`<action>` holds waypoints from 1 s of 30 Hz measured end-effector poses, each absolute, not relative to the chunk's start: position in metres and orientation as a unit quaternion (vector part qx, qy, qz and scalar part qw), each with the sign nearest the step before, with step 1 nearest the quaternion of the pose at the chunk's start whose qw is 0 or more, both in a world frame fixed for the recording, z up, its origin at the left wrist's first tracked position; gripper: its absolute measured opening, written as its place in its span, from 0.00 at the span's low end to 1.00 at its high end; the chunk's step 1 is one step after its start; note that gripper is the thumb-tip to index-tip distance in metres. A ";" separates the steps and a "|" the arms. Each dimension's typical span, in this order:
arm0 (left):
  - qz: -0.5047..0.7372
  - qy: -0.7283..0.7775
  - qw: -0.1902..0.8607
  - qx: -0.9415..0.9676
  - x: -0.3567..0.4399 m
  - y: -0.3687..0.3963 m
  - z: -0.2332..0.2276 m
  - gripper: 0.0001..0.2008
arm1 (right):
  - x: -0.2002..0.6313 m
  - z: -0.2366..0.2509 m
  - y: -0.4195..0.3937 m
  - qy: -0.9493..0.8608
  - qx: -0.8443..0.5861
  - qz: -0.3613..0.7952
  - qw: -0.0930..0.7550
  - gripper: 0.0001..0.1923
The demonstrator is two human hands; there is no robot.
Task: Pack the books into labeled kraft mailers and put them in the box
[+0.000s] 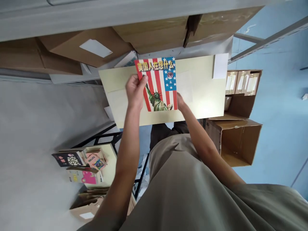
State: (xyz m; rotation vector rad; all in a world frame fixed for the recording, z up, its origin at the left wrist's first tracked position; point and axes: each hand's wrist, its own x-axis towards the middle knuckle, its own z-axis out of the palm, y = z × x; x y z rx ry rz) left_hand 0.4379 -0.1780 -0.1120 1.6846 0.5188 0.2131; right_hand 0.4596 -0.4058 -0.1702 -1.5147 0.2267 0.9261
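Note:
Both my hands hold a book above a pale yellow tabletop. Its front cover faces me, with red and white stripes, a starred blue corner, the Statue of Liberty and yellow Chinese characters along the top. My left hand grips the left edge, its thumb on the cover and the fingers bent behind. At the lower right edge is my right hand, closed on the book; most of its fingers are hidden behind it. A white rectangular pad or box lies at the tabletop's far right corner.
Cardboard boxes line a shelf just beyond the table. To the right stand open cardboard boxes by a blue wall. Piles of books lie on another surface at lower left, beside an open carton. Grey metal shelving crosses the top.

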 end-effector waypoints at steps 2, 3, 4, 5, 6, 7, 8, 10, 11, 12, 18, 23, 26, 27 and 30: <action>0.036 0.302 0.630 0.715 0.435 -0.214 -0.157 0.29 | 0.472 -0.166 -0.451 0.099 -0.712 0.392 0.575 0.36; 0.013 0.342 0.608 0.716 0.435 -0.230 -0.176 0.27 | 0.476 -0.165 -0.468 0.095 -0.732 0.387 0.552 0.38; -0.004 0.380 0.577 0.723 0.436 -0.243 -0.192 0.25 | 0.479 -0.165 -0.480 0.086 -0.748 0.382 0.535 0.37; -0.015 0.406 0.547 0.732 0.438 -0.254 -0.204 0.23 | 0.481 -0.166 -0.489 0.072 -0.760 0.377 0.524 0.36; -0.020 0.424 0.519 0.742 0.440 -0.261 -0.212 0.21 | 0.482 -0.168 -0.495 0.054 -0.771 0.373 0.513 0.33; -0.020 0.434 0.498 0.750 0.442 -0.266 -0.218 0.19 | 0.482 -0.171 -0.500 0.036 -0.783 0.367 0.500 0.29; -0.017 0.438 0.486 0.756 0.443 -0.268 -0.223 0.17 | 0.481 -0.174 -0.503 0.020 -0.799 0.359 0.482 0.26; -0.007 0.439 0.484 0.757 0.445 -0.267 -0.228 0.17 | 0.478 -0.178 -0.508 0.010 -0.840 0.332 0.429 0.19; -0.003 0.440 0.488 0.754 0.445 -0.266 -0.231 0.17 | 0.477 -0.179 -0.510 0.014 -0.864 0.311 0.396 0.16; 0.000 0.440 0.494 0.750 0.445 -0.265 -0.234 0.19 | 0.476 -0.179 -0.512 0.024 -0.887 0.285 0.361 0.15; 0.026 0.425 0.531 0.733 0.439 -0.261 -0.243 0.28 | 0.485 -0.184 -0.519 0.060 -0.931 0.242 0.267 0.18; 0.022 0.419 0.558 0.716 0.438 -0.253 -0.242 0.32 | 0.500 -0.196 -0.517 0.076 -0.919 0.256 0.288 0.09; 0.026 0.424 0.559 0.712 0.441 -0.252 -0.244 0.30 | 0.503 -0.196 -0.520 0.067 -0.922 0.244 0.294 0.08; 0.026 0.427 0.555 0.713 0.441 -0.252 -0.244 0.29 | 0.502 -0.194 -0.520 0.061 -0.923 0.240 0.294 0.08; 0.024 0.428 0.533 0.729 0.439 -0.249 -0.245 0.25 | 0.495 -0.181 -0.516 0.021 -0.925 0.224 0.305 0.11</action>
